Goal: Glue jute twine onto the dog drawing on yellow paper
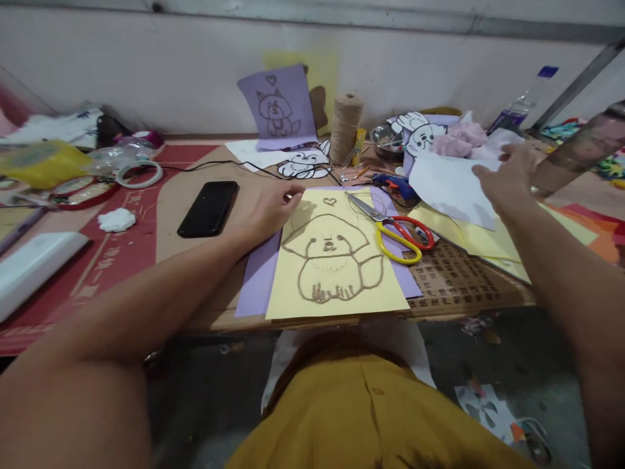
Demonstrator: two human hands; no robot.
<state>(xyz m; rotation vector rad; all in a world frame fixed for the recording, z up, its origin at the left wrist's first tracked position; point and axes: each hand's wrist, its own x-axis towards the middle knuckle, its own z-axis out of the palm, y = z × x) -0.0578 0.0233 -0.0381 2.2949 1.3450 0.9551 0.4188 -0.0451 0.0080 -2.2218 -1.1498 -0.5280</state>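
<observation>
My left hand is at the upper left corner of a yellow sheet, fingers loosely bent and nothing visible in them. The sheet bears a brown outline of a fox-like animal under a heart and lies over purple paper. Scissors with one red and one yellow handle rest on its right side, blades partly open. At the right, my right hand is over a white sheet, thumb and fingers apart. Whether its fingertips touch the sheet is hard to tell.
A black phone lies left of the papers. Behind stand a twine spool, a glue stick and a purple card with a similar drawing. A blue glue gun, metal bowl, bottle and tape roll lie around.
</observation>
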